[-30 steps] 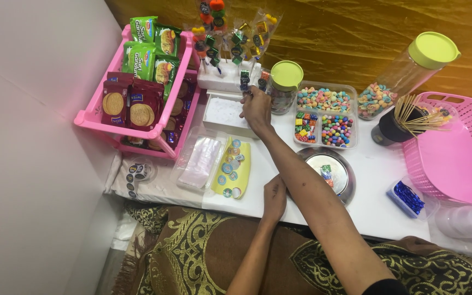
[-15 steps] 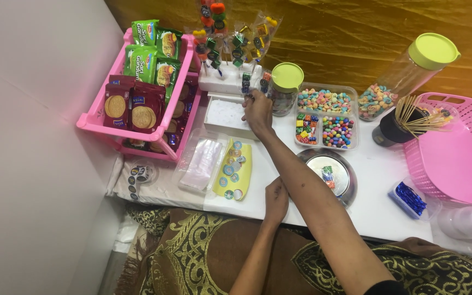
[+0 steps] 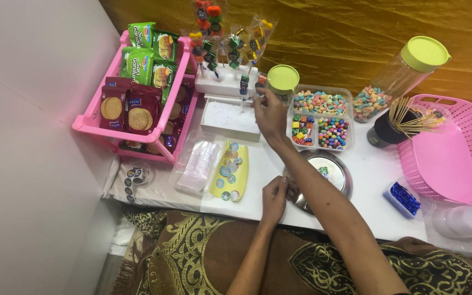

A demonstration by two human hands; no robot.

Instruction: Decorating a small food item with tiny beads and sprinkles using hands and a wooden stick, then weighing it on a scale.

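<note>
My right hand [image 3: 269, 113] reaches far over the table and pinches the stick of a wrapped candy skewer [image 3: 244, 87] that stands in a white foam block [image 3: 230, 119]. More wrapped skewers [image 3: 214, 38] stand in a second white block [image 3: 222, 86] behind it. My left hand [image 3: 275, 198] rests at the near edge, fingers curled on the rim of a round metal plate [image 3: 334, 166]. A yellow sticker sheet [image 3: 232, 170] lies just left of that hand.
A pink rack [image 3: 91, 121] of biscuit packets stands at the left. A divided tray of coloured candies [image 3: 320, 117], two green-lidded jars [image 3: 283, 80], a cup of wooden sticks [image 3: 389, 130], a pink basket [image 3: 454, 147], clear bags [image 3: 198, 164] and a sticker roll [image 3: 136, 176] lie about.
My right hand has stayed at the foam block holding the skewer stick, shifting only slightly. My left hand has kept its place by the metal plate.
</note>
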